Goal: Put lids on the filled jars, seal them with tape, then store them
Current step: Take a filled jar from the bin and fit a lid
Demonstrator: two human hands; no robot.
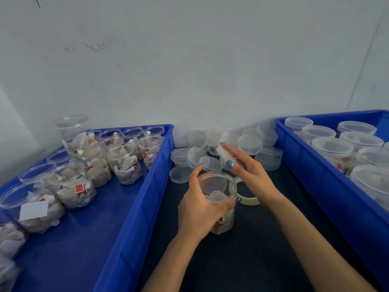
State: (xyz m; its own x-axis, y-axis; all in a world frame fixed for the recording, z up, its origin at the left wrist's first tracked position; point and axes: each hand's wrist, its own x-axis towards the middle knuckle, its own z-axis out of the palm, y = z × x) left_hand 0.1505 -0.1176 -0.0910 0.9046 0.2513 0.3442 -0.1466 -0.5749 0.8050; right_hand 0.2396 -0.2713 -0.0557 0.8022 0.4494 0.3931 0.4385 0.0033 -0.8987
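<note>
A clear open jar filled with tea bags stands on the dark table between two blue trays. My left hand grips it around the rim from the left. Just above and behind the jar, my right hand pinches a blurred whitish lid seen edge-on, between thumb and fingertips. A roll of pale tape lies flat behind the jar, partly under my right wrist. Several loose clear lids are piled at the back of the table.
The blue tray on the left holds several open jars of tea bags. The blue tray on the right holds several lidded jars. A white wall rises close behind. Bare dark table lies in front of the jar.
</note>
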